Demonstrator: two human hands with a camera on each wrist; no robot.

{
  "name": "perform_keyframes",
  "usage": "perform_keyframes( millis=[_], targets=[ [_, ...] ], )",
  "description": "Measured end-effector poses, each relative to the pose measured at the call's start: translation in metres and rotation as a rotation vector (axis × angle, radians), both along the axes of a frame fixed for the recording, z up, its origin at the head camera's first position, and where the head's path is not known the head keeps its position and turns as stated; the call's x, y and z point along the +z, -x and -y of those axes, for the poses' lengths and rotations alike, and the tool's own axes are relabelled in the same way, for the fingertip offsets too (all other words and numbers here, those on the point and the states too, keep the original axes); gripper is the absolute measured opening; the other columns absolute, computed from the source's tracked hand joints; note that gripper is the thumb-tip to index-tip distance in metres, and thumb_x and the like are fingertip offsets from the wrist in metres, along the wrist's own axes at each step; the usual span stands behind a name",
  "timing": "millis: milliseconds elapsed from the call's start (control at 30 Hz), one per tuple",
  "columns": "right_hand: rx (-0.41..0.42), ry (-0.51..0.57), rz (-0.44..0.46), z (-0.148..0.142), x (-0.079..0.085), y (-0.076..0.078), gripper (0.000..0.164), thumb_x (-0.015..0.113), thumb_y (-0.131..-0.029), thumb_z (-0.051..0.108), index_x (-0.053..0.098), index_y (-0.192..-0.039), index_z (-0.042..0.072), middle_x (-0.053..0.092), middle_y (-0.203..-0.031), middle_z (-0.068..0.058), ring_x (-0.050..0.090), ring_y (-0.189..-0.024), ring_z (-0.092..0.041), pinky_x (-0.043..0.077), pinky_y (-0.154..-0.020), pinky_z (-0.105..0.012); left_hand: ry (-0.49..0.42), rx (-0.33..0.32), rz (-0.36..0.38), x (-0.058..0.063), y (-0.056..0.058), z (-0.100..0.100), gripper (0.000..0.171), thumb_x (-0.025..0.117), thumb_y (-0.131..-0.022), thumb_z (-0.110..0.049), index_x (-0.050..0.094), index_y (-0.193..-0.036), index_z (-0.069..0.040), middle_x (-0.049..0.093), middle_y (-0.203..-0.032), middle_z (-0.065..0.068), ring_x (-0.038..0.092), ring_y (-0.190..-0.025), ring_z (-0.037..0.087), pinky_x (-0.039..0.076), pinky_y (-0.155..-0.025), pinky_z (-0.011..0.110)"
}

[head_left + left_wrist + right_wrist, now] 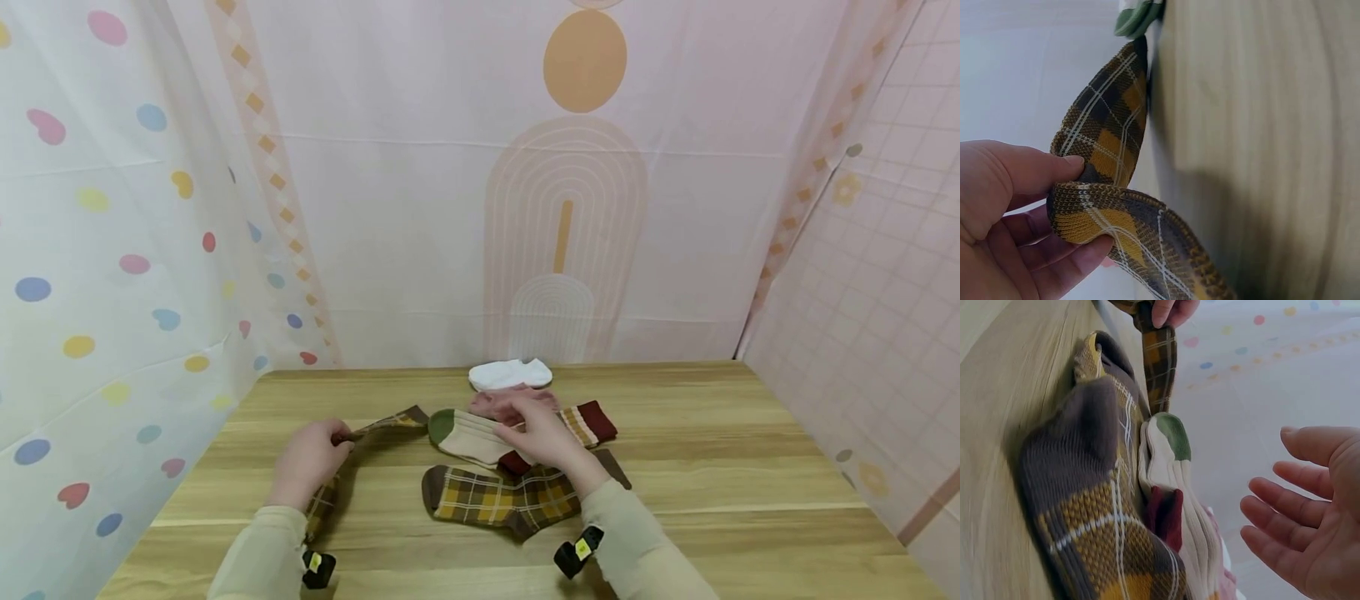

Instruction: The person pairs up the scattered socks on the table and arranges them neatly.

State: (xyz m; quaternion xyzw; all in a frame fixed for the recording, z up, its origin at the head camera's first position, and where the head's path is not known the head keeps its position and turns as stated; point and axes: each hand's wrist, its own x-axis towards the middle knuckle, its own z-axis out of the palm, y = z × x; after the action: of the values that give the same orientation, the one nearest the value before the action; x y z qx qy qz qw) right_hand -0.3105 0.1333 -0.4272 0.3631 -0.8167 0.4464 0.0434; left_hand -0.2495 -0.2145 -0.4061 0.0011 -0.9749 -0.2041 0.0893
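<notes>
A brown and yellow plaid sock [1107, 122] is pinched near its middle by my left hand [311, 454], thumb on one side and fingers on the other. Its two ends droop toward the table. My right hand [543, 429] hovers over the other socks, fingers spread and holding nothing. Below it lies a second plaid sock [480, 497], flat, partly covered by the right forearm. Behind that rests a cream sock [465, 437] with a green toe and dark red cuff. A pink sock [487, 403] lies further back, partly hidden by the right hand.
A white low-cut sock [510, 375] lies at the table's back edge. The wooden table [720, 500] meets patterned curtains [405, 250] at the back and sides. Each wrist carries a black camera strap mount [321, 570].
</notes>
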Motion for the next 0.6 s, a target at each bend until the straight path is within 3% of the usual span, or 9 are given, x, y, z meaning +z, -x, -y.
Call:
perform_keyframes(
  millis=[167,367,600],
  targets=[
    [0.030,0.046,0.049,0.003,-0.002,0.002,0.031,0.062,-0.098,0.009,0.057,-0.124,-0.007,0.063,-0.117,-0.022,0.062,-0.107,-0.035,0.051,-0.091,-0.046,-0.026,0.000,-0.030,0.008,-0.002,0.003,0.013,0.066,-0.092,-0.009,0.071,-0.101,-0.002,0.069,-0.090,0.009,0.061,-0.072,0.020,0.051,-0.062,0.043],
    [0.015,0.114,0.172,0.007,-0.003,0.003,0.035,0.058,-0.101,0.013,0.055,-0.129,-0.006,0.058,-0.127,-0.022,0.058,-0.113,-0.036,0.048,-0.094,-0.047,-0.040,-0.015,-0.108,0.021,-0.005,-0.001,0.014,0.067,-0.092,-0.008,0.072,-0.102,0.000,0.069,-0.088,0.009,0.060,-0.070,0.020,0.050,-0.063,0.042],
    [0.088,0.285,0.422,0.008,-0.004,0.002,0.044,0.052,-0.104,0.013,0.042,-0.137,-0.014,0.052,-0.127,-0.029,0.053,-0.117,-0.047,0.049,-0.094,-0.055,-0.045,-0.024,-0.163,0.036,-0.009,-0.010,0.012,0.067,-0.093,-0.010,0.073,-0.101,-0.005,0.069,-0.089,0.006,0.058,-0.069,0.018,0.048,-0.062,0.040]
  ],
)
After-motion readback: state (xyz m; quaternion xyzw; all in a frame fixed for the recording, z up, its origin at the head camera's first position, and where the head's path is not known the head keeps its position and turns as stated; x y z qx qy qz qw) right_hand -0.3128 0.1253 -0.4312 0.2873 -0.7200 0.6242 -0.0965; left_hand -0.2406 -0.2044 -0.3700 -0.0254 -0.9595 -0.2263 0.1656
